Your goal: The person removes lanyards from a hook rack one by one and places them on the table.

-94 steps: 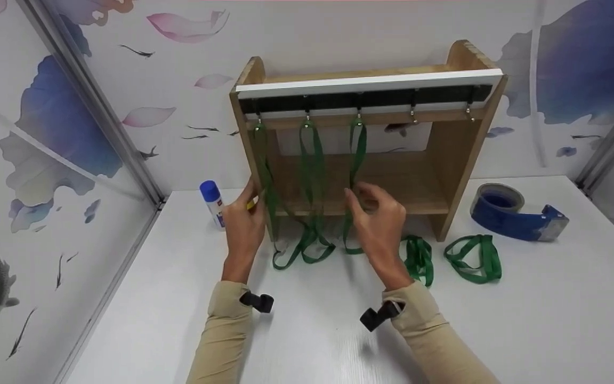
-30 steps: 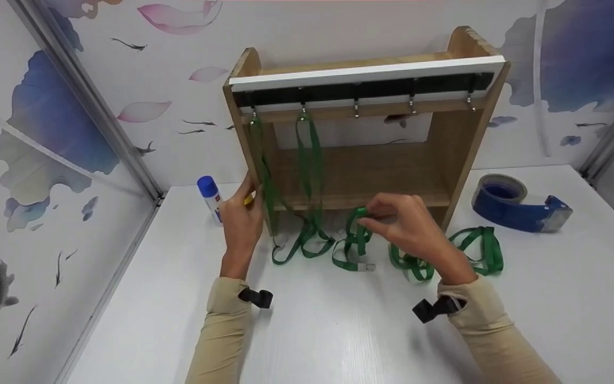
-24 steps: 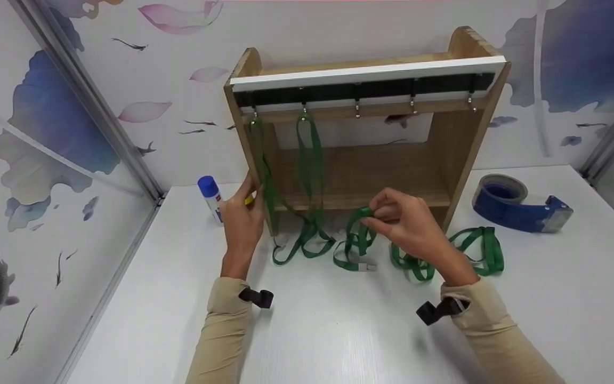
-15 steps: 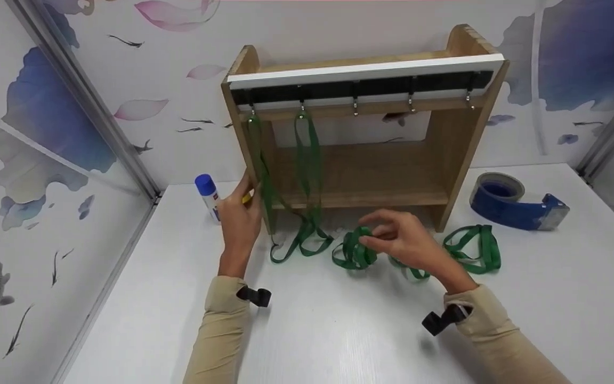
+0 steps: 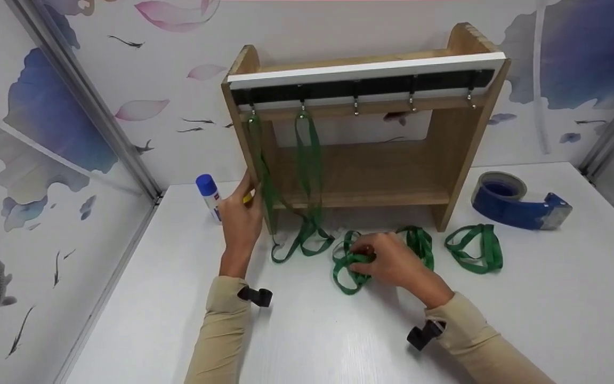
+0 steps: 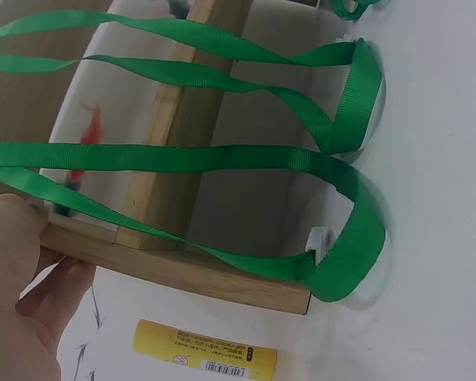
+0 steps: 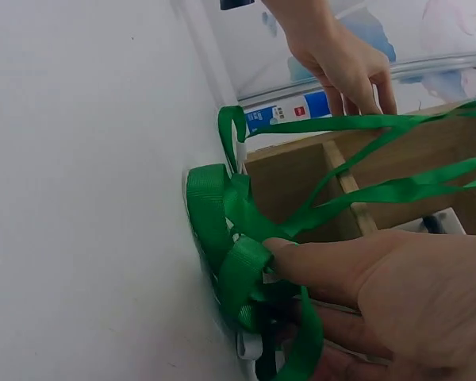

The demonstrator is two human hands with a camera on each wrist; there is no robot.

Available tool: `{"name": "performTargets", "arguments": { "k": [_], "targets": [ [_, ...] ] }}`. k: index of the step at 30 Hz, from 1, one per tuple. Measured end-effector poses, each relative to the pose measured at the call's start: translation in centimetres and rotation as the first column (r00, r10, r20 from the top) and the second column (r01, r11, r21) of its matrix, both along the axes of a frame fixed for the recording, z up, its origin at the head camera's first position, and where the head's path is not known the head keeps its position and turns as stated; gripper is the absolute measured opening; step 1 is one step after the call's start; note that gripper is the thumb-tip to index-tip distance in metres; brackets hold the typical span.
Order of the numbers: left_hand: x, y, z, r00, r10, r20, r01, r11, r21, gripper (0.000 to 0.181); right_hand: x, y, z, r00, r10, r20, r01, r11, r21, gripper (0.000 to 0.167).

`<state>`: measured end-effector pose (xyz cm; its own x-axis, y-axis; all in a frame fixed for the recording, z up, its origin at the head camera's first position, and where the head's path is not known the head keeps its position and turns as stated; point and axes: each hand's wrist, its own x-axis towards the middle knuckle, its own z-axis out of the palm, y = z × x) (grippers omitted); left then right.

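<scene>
My left hand [image 5: 241,221] grips the left side panel of the wooden shelf [image 5: 365,200]; the left wrist view shows its fingers around the panel's edge [image 6: 182,270]. Low at the table, my right hand [image 5: 392,261] pinches a bunched green lanyard [image 5: 347,285], whose loops lie around the fingertips. In the right wrist view the thumb of the right hand [image 7: 412,302] presses on the bunched ribbon [image 7: 242,274]. Two green lanyards [image 5: 315,154] hang from the two leftmost hooks of the black strip [image 5: 384,87], their lower ends on the table. Three hooks to the right hold nothing.
A folded green lanyard [image 5: 421,248] lies just behind my right wrist, and another [image 5: 491,250] farther right. A blue tape dispenser [image 5: 520,210] stands at the right. The blue-capped glue stick [image 5: 208,192] stands left of the shelf. In the left wrist view a yellow tube [image 6: 206,349] lies beside the panel.
The third lanyard has come off the middle hook and is bunched on the table. My right hand has moved down with it, then slightly nearer the front. My left hand stays at the panel.
</scene>
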<state>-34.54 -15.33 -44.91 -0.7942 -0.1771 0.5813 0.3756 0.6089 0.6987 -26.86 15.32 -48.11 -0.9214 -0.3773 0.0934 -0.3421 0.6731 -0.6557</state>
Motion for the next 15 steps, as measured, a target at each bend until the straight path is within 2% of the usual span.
{"name": "performTargets", "arguments": {
  "k": [4, 9, 12, 15],
  "targets": [
    [-0.1, 0.0, 0.0, 1.0, -0.005, -0.025, 0.005, 1.0, -0.001, 0.048, 0.2, -0.6, -0.4, 1.0, -0.022, -0.008, 0.023, 0.998, 0.05, 0.026],
    [-0.1, 0.0, 0.0, 0.999, -0.005, -0.032, 0.005, 1.0, -0.002, 0.047, -0.2, -0.9, -0.9, 0.997, -0.07, -0.029, 0.071, 0.996, 0.059, 0.027],
    [0.0, 0.0, 0.0, 1.0, -0.006, -0.021, 0.006, 1.0, 0.002, 0.047, -0.6, -0.8, -1.2, 0.998, -0.055, -0.037, 0.057, 0.997, 0.042, 0.027],
    [0.0, 0.0, -0.1, 1.0, -0.006, -0.009, 0.006, 1.0, 0.006, 0.048, -0.9, -0.4, -1.2, 0.999, 0.002, -0.042, -0.001, 1.0, 0.009, 0.029]
  ]
}}
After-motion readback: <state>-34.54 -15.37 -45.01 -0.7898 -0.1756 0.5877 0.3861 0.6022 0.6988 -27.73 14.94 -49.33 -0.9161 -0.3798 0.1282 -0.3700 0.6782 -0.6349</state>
